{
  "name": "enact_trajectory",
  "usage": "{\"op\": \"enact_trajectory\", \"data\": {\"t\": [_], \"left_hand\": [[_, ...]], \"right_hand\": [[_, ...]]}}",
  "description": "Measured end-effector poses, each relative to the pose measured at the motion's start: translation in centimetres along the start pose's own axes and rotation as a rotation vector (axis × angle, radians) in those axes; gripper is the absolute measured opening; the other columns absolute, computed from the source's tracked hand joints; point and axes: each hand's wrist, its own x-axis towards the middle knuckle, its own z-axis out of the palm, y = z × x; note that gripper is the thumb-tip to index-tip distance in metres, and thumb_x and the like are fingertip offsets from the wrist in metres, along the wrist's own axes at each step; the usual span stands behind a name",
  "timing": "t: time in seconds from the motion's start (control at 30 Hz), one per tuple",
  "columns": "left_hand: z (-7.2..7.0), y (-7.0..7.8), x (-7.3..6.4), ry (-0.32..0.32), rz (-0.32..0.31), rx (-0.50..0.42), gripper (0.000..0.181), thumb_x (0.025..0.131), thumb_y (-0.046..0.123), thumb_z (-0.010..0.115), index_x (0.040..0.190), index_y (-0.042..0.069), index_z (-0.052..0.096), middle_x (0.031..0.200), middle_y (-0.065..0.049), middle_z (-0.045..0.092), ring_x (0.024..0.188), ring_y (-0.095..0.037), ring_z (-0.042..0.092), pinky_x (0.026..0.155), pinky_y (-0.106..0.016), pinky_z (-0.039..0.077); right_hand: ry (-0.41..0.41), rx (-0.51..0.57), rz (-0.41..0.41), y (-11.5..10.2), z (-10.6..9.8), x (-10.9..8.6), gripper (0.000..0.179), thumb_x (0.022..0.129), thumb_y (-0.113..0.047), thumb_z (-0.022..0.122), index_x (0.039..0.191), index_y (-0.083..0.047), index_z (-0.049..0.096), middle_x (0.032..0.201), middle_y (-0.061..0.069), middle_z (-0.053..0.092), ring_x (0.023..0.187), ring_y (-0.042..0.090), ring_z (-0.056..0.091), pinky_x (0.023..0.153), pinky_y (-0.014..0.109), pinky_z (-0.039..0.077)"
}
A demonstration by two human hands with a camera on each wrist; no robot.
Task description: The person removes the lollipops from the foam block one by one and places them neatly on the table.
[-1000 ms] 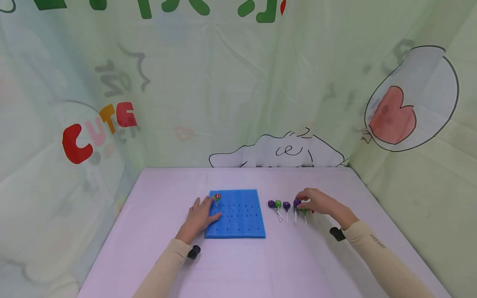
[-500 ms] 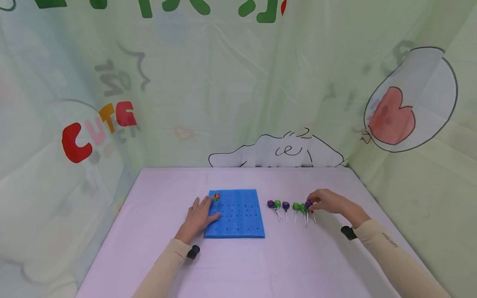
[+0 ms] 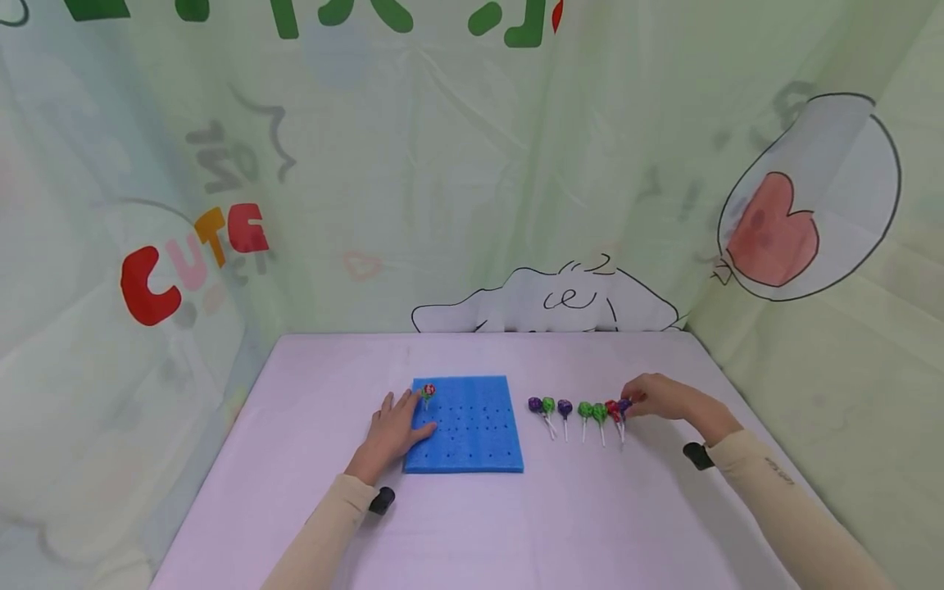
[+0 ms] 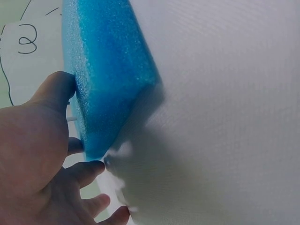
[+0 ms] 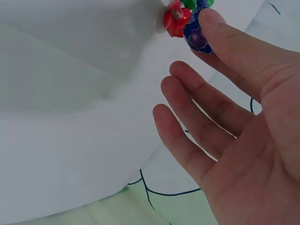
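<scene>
My left hand [image 3: 391,430] rests at the left edge of a blue foam board [image 3: 472,449], fingers spread and thumb over its top. Rows of small holes cover the board. A red-and-green-wrapped lollipop [image 3: 429,391] stands upright near its far left corner. To the right, my right hand [image 3: 664,399] pinches a purple lollipop [image 5: 197,38] by its wrapped head between thumb and forefinger; the other fingers are loosely bent. Right beside it is a red lollipop [image 3: 612,408]. Two green lollipops, a nearer one [image 3: 600,412] and another [image 3: 585,410], lie left of that.
Farther left in the same row lie a purple lollipop [image 3: 565,407], a green one [image 3: 548,405] and another purple one [image 3: 535,405], the last two with sticks crossing. The pale table [image 3: 472,533] is backed by a printed curtain [image 3: 457,180].
My right hand has carried the purple lollipop rightward, past the green ones and to the right side of the red one. The left hand and the board have stayed in place.
</scene>
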Motion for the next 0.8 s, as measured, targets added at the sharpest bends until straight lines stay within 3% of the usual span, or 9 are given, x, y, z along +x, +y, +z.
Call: {"op": "enact_trajectory", "data": {"t": [0.13,0.3,0.47,0.8], "left_hand": [[0.0,-0.1,0.2,0.005,0.002,-0.004,0.075,0.096,0.046,0.064,0.154,0.006,0.038,0.161,-0.022,0.034,0.151,-0.050,0.019,0.117,-0.069,0.024],[0.1,0.0,0.3,-0.003,0.015,-0.003,0.074,0.097,0.045,0.063,0.154,0.005,0.037,0.161,-0.021,0.034,0.151,-0.050,0.019,0.117,-0.069,0.024],[0.2,-0.1,0.2,-0.002,0.005,0.010,0.075,0.097,0.047,0.063,0.154,0.006,0.038,0.161,-0.021,0.035,0.151,-0.050,0.020,0.117,-0.068,0.025],[0.0,-0.2,-0.1,0.006,0.007,-0.017,0.074,0.097,0.045,0.063,0.154,0.004,0.038,0.161,-0.022,0.034,0.151,-0.051,0.019,0.117,-0.070,0.024]], "right_hand": [[-0.027,-0.034,0.052,0.6,-0.3,0.3,0.020,0.091,-0.011,0.073,0.107,0.001,0.070,0.092,0.008,0.068,0.081,0.018,0.057,0.070,0.034,0.051],[-0.048,-0.082,0.110,2.2,0.6,0.8,0.021,0.088,-0.012,0.075,0.106,-0.001,0.071,0.098,0.012,0.069,0.087,0.022,0.062,0.077,0.044,0.056],[-0.065,-0.091,0.146,2.3,0.8,1.5,0.019,0.088,-0.010,0.075,0.105,-0.001,0.071,0.100,0.015,0.069,0.088,0.025,0.063,0.079,0.046,0.056],[-0.073,-0.108,0.142,1.8,0.5,2.5,0.016,0.088,-0.005,0.073,0.102,0.001,0.069,0.098,0.016,0.068,0.086,0.025,0.062,0.077,0.043,0.056]]}}
